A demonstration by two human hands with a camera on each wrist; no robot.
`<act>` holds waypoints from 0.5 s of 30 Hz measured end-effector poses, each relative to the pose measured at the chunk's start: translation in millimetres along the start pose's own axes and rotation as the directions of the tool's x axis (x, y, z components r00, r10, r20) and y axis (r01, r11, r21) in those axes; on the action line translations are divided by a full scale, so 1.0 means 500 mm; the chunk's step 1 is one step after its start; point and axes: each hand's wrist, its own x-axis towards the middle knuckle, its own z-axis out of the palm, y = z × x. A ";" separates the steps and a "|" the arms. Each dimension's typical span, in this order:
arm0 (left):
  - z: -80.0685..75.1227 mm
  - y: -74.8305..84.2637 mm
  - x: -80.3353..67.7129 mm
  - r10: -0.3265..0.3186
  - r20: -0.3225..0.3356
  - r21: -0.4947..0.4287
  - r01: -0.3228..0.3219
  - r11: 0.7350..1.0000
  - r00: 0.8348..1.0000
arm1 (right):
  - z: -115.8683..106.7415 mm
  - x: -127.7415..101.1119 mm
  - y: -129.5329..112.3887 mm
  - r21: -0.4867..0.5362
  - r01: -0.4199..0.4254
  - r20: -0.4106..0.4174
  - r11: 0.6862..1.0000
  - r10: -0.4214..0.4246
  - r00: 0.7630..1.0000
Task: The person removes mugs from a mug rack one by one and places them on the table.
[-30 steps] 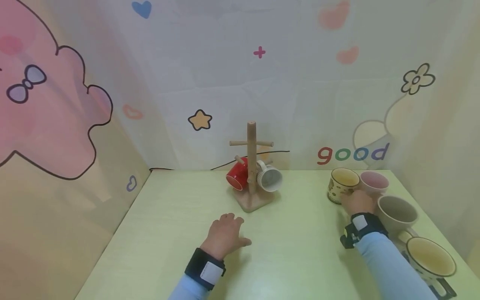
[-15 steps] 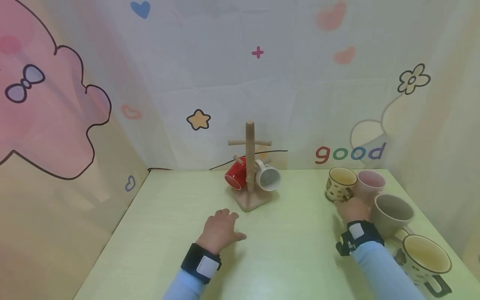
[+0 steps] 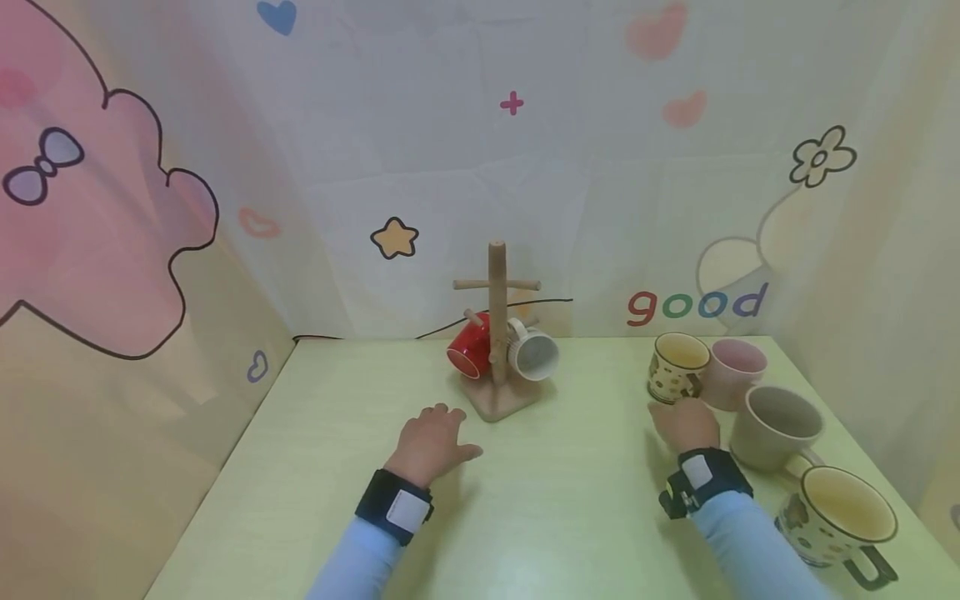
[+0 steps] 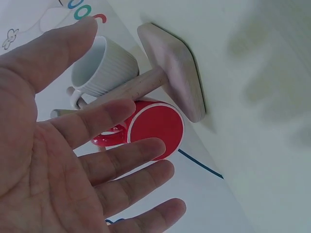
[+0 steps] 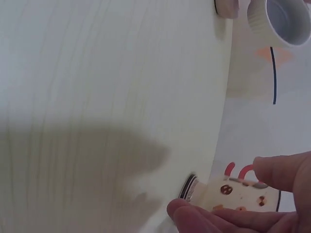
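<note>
The right hand [image 3: 686, 423] has drawn back toward the person and now touches only the spotted mug [image 3: 677, 367], fingers lightly curled round it at the bench's [image 3: 585, 500] right. The left hand [image 3: 431, 440] stays flat, released, before the wooden mug tree [image 3: 497, 333]; pink mug [image 3: 735, 372] crowds close

text: "good" in red, green, blue and purple letters [image 3: 699, 303] | on: wall sheet [image 3: 600, 183] | place: beyond fingertips of right hand [image 3: 684, 422], above spotted mug [image 3: 677, 367] | left wrist view: only "oo" and part of a red letter legible [image 4: 83, 10], past thumb tip | elsewhere: nothing legible
</note>
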 end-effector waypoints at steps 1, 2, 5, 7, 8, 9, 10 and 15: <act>-0.001 -0.002 0.004 -0.002 -0.001 0.004 0.002 1.000 1.000 | 0.001 -0.003 -0.006 -0.010 0.007 0.006 1.000 -0.007 1.000; -0.003 -0.004 0.007 -0.005 -0.001 0.006 0.005 1.000 1.000 | 0.001 -0.007 -0.013 -0.017 0.010 0.011 1.000 -0.010 1.000; -0.009 -0.010 0.018 -0.013 -0.001 0.011 0.013 1.000 1.000 | 0.000 -0.016 -0.036 -0.051 0.012 0.039 0.999 -0.010 0.999; -0.012 -0.014 0.024 -0.018 -0.001 0.009 0.018 1.000 1.000 | -0.003 -0.023 -0.053 -0.079 0.011 0.057 0.997 -0.007 0.998; -0.014 -0.015 0.027 -0.020 0.001 0.008 0.020 1.000 1.000 | -0.004 -0.026 -0.062 -0.093 0.022 0.063 0.995 -0.016 0.998; -0.016 -0.017 0.030 -0.021 0.002 0.005 0.021 1.000 1.000 | -0.005 -0.028 -0.070 -0.109 0.036 0.069 0.993 -0.029 0.997; -0.017 -0.018 0.033 -0.023 0.005 0.005 0.023 1.000 1.000 | -0.005 -0.031 -0.078 -0.125 0.052 0.070 0.991 -0.043 0.997; -0.023 -0.027 0.047 -0.023 0.011 0.002 0.023 1.000 1.000 | 0.001 -0.042 -0.113 -0.193 0.134 0.049 0.972 -0.126 0.991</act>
